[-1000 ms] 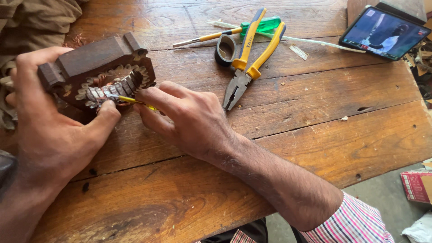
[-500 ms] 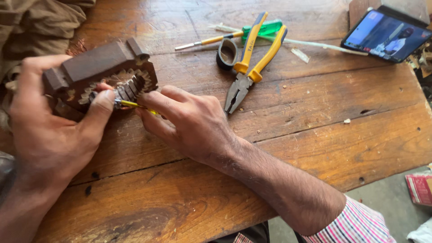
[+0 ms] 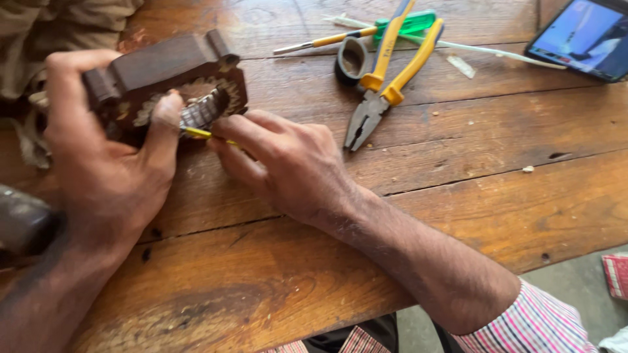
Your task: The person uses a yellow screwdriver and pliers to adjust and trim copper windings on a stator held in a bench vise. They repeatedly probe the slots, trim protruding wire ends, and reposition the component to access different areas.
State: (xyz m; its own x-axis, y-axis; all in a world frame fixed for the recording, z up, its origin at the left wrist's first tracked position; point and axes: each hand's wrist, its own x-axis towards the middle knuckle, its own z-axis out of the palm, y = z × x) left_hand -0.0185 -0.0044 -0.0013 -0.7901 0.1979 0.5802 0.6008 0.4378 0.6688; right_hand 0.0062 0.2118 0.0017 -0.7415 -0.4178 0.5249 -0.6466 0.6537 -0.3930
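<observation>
The left hand [image 3: 104,163] clamps the heavy, rigid motor stator [image 3: 167,82] by its frame; the right hand [image 3: 288,163] pinches a thin yellow strip [image 3: 199,134] (probably flimsy) at the windings.

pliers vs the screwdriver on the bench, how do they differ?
The pliers have two yellow-and-blue handles and steel jaws pointing towards the person; the screwdriver is a single thin shaft with a yellow and green handle. The pliers lie steeply angled, handles crossing over the screwdriver, which lies nearly level. Both rest untouched on the wooden table, beside a tape roll.
</observation>
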